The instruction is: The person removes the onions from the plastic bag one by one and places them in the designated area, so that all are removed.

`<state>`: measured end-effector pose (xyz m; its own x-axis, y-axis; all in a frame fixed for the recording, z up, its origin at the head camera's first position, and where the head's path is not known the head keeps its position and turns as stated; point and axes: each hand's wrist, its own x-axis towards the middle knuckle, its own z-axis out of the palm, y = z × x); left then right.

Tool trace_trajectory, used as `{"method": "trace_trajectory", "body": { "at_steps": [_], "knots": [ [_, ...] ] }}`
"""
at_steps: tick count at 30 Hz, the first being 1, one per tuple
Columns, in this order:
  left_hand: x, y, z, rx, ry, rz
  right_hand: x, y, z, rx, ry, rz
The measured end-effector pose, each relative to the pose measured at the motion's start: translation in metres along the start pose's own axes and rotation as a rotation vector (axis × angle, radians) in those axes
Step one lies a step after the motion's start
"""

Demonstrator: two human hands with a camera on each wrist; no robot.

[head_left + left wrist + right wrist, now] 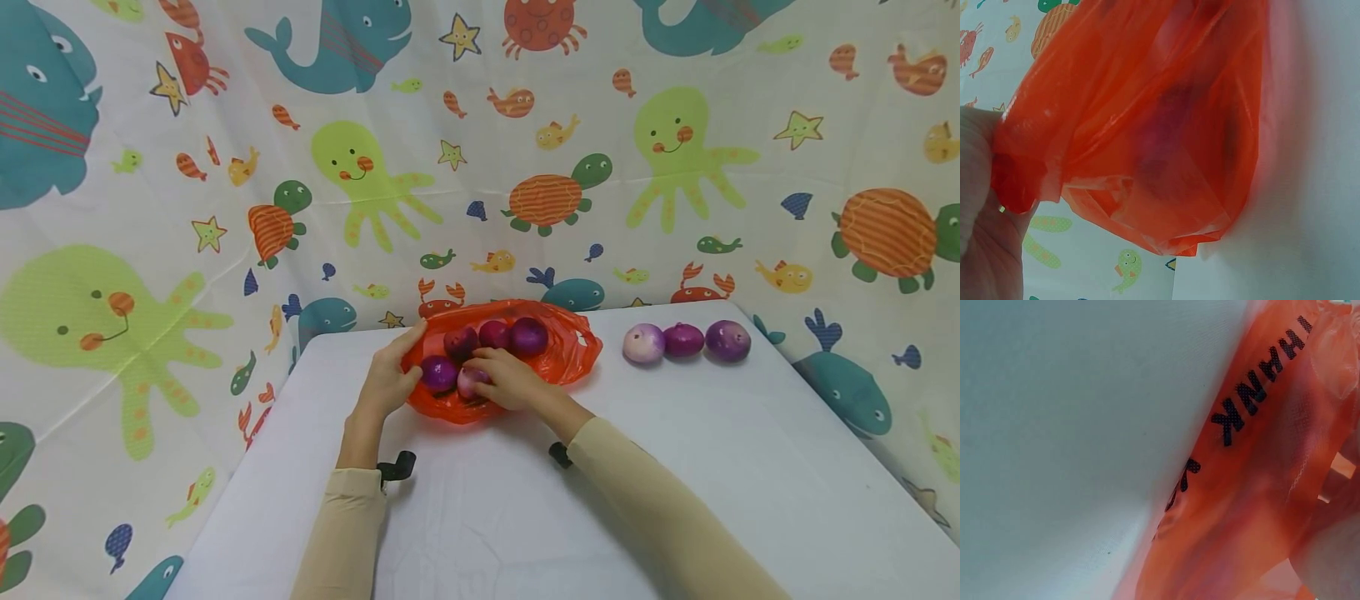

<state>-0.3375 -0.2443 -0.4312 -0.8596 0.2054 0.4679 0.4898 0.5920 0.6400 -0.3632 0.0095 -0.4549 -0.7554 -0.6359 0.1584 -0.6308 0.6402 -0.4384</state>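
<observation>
An orange-red plastic bag (pixel 573 354) lies with its mouth spread on the table, several red onions inside it. My left hand (pixel 386 379) holds the bag's left rim; in the left wrist view the film passes between thumb and fingers. My right hand (pixel 512 380) reaches over the front of the bag, its fingers curled on a paler onion (pixel 471 383). Beside that one sits a dark purple onion (pixel 439 373). Farther back in the bag are another onion (pixel 461 342) and a large dark one (pixel 528 337). The right wrist view shows black lettering (pixel 1250 390) on the bag's side.
Three onions stand in a row on the table right of the bag: a pale one (pixel 643 343), a smaller purple one (pixel 683 340) and a larger one (pixel 727 341). A white cloth (pixel 712 450) covers the table. Behind hangs a curtain (pixel 480 125) printed with sea animals.
</observation>
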Motion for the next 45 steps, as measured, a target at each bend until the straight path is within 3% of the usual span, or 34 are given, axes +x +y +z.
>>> {"method": "trace_trajectory", "body": {
  "at_steps": [22,31,45],
  "knots": [
    [0.0,0.001,0.0,0.009,-0.003,-0.004,-0.001,0.002,0.003,0.027,0.028,0.024],
    [0.001,-0.001,-0.001,0.014,-0.003,-0.003,-0.008,0.003,-0.011,0.071,0.173,0.04],
    [0.0,0.001,0.0,0.021,0.008,0.018,-0.029,0.008,-0.025,0.132,0.319,0.08]
  ]
}}
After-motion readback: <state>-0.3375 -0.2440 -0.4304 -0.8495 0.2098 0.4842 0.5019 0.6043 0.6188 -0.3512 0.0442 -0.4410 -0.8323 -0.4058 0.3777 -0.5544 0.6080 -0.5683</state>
